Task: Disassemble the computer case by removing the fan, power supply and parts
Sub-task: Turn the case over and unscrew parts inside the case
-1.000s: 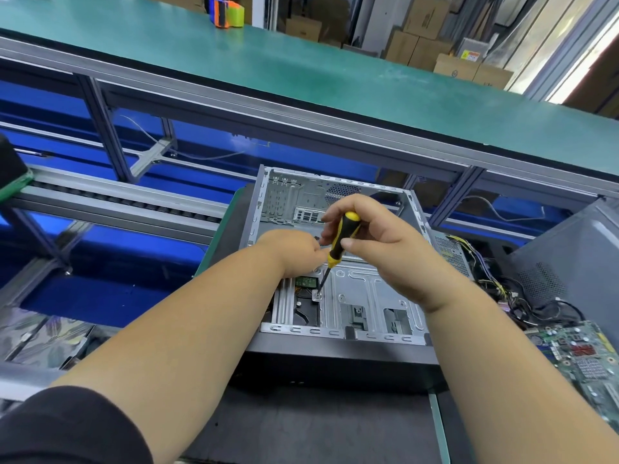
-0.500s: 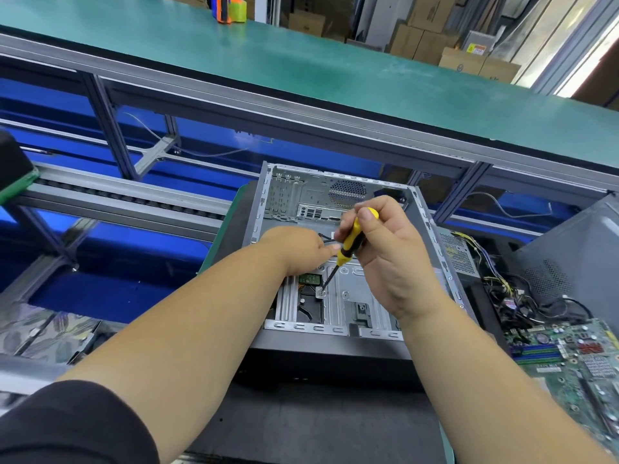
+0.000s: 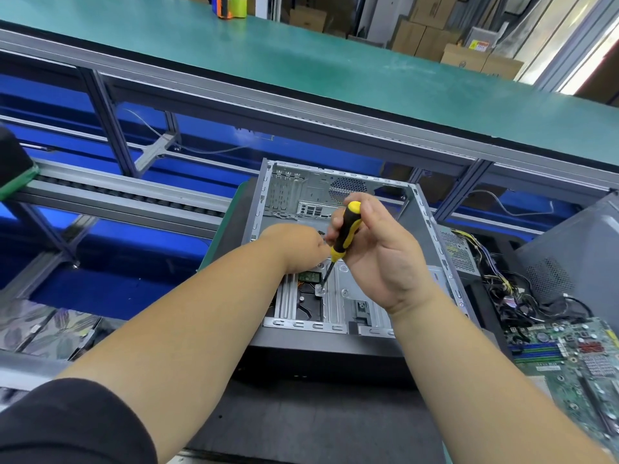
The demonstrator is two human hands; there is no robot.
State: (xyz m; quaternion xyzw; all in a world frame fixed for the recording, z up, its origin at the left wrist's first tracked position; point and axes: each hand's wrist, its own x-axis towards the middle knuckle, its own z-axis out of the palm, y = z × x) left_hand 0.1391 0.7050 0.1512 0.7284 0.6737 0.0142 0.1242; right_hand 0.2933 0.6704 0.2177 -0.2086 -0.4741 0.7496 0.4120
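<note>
Both hands work inside the open grey metal computer case (image 3: pixel 425 236), which lies on its side on the dark bench (image 3: pixel 301 426). Right hand (image 3: pixel 378 252) curls round the yellow-and-black screwdriver (image 3: pixel 345 232), its tip set on a small silver screw (image 3: pixel 321 289) in the drive bracket. Left hand (image 3: pixel 294 246) reaches in beside the shaft; whether it holds anything cannot be told. A green motherboard (image 3: pixel 576 360) lies right of the case.

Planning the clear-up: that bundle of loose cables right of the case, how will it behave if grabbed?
The cable bundle looks floppy and tangled, so strands would likely sag and trail. It lies against the power supply and may drag it. Probably light for its bulk.
</note>
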